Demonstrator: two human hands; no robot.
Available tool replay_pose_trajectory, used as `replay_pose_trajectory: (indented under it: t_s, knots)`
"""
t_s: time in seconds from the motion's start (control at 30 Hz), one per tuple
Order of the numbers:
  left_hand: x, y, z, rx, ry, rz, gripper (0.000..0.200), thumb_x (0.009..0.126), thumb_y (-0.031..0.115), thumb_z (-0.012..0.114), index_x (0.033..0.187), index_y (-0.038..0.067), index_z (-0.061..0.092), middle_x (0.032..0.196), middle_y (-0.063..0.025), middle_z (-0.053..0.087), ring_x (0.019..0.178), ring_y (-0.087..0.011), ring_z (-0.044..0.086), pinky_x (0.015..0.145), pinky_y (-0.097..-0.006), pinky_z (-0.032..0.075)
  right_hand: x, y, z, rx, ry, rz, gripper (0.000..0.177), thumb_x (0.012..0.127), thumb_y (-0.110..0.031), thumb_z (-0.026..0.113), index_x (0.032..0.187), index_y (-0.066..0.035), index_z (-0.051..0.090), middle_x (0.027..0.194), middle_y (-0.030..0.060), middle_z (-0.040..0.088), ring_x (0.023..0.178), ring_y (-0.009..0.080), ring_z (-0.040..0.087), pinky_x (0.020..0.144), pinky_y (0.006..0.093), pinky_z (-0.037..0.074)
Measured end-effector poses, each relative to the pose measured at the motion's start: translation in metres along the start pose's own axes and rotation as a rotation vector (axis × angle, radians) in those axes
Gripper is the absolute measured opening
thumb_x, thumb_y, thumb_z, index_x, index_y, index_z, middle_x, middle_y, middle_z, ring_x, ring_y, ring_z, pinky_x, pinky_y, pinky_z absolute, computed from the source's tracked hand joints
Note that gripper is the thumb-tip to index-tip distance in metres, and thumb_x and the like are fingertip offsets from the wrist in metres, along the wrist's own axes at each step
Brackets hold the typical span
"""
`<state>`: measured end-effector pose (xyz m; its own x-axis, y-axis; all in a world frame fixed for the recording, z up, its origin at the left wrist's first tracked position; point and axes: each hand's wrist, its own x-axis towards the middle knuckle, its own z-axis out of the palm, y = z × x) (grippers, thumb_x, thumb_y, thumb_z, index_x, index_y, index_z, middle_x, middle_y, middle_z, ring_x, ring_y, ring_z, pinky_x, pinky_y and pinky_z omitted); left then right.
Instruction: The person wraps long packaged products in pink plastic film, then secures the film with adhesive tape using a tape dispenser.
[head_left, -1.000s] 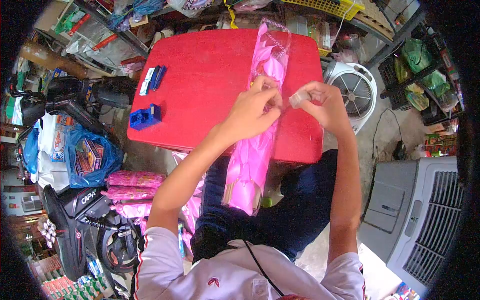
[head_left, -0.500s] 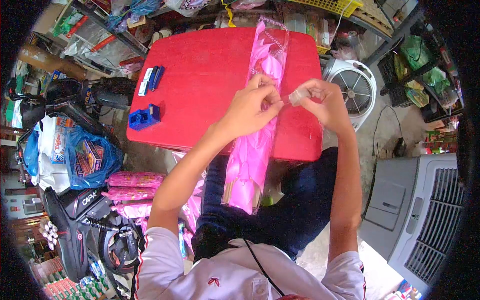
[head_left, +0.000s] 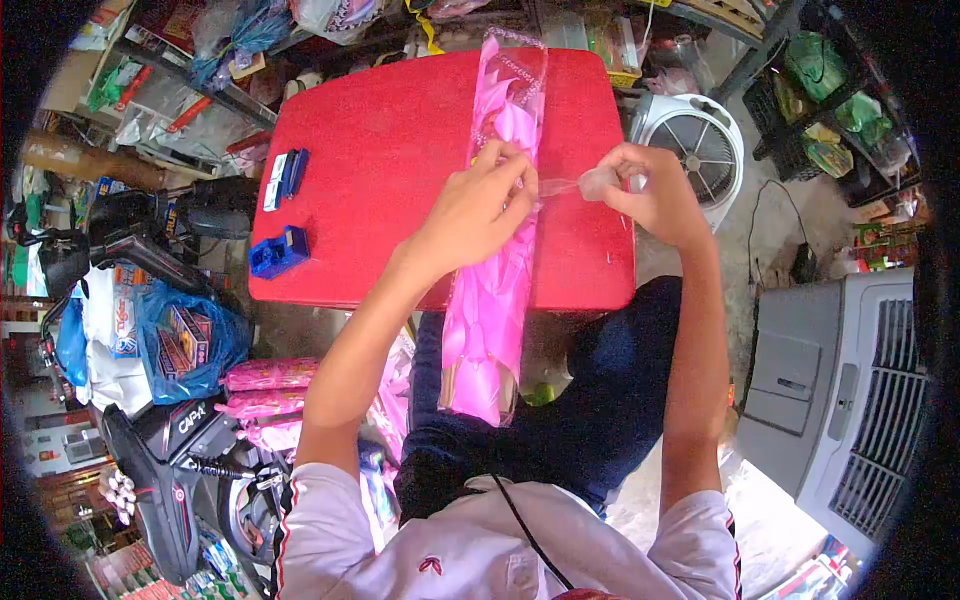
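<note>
A long pink ribbon bow in a clear plastic sleeve [head_left: 487,300] lies lengthwise over the red table, its near end jutting past the front edge above my lap. My left hand [head_left: 487,200] is over the sleeve's middle, thumb and fingers pinched at its right side. In my right hand [head_left: 650,190], right of the sleeve, is a small roll of clear tape [head_left: 598,183] held between thumb and fingers. A strip of clear tape [head_left: 560,188] stretches from the roll to my left fingertips. What lies under my left fingers is partly hidden.
On the red table [head_left: 385,150] sit a blue tape dispenser [head_left: 279,252] and dark blue pens [head_left: 293,174] beside a white box. A fan [head_left: 700,160] stands right of the table, a grey air cooler [head_left: 835,390] nearer me. Pink packages [head_left: 268,375] and a motorbike [head_left: 160,480] are left.
My right hand has moved away from the left, and the tape strip between them is longer. The whole view has shifted slightly.
</note>
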<state>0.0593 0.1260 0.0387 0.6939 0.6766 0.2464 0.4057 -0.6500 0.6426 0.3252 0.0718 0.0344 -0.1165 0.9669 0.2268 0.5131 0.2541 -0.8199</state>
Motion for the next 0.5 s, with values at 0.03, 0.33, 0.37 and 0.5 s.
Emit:
replay_pose_trajectory:
  t_s: [0.03, 0.33, 0.37, 0.5]
  knots:
    - [0.000, 0.001, -0.001, -0.001, -0.010, -0.007, 0.019, 0.102, 0.022, 0.058, 0.104, 0.003, 0.059, 0.111, -0.0162, 0.057, 0.092, -0.0332, 0.068, 0.082, -0.0462, 0.053, -0.002, 0.003, -0.005, -0.036, -0.009, 0.016, 0.018, 0.081, -0.011, 0.079, 0.094, 0.001, 0.075, 0.079, 0.0042, 0.073, 0.077, 0.0067, 0.065, 0.074, 0.0261, 0.054]
    - [0.003, -0.005, -0.008, -0.074, -0.081, -0.034, 0.019, 0.096, 0.020, 0.056, 0.102, 0.003, 0.060, 0.118, -0.0159, 0.059, 0.106, -0.0355, 0.065, 0.090, -0.0437, 0.052, -0.013, 0.005, -0.022, 0.473, -0.053, 0.069, 0.026, 0.084, -0.004, 0.079, 0.108, 0.001, 0.072, 0.099, 0.0016, 0.073, 0.090, 0.0103, 0.067, 0.081, 0.0284, 0.054]
    - [0.003, -0.005, -0.008, -0.070, -0.087, -0.033, 0.019, 0.096, 0.020, 0.055, 0.102, 0.003, 0.060, 0.119, -0.0158, 0.059, 0.108, -0.0358, 0.064, 0.092, -0.0435, 0.051, -0.014, 0.008, -0.023, 0.533, -0.065, 0.059, 0.027, 0.084, -0.005, 0.079, 0.109, 0.000, 0.071, 0.100, 0.0022, 0.072, 0.091, 0.0108, 0.067, 0.083, 0.0286, 0.054]
    - [0.004, -0.010, -0.010, -0.055, -0.109, -0.034, 0.020, 0.095, 0.020, 0.054, 0.102, 0.003, 0.060, 0.121, -0.0157, 0.059, 0.114, -0.0363, 0.062, 0.095, -0.0431, 0.050, -0.016, 0.018, -0.027, 0.613, -0.133, -0.019, 0.027, 0.086, -0.015, 0.079, 0.107, -0.002, 0.069, 0.102, 0.0038, 0.067, 0.091, 0.0116, 0.064, 0.083, 0.0277, 0.050]
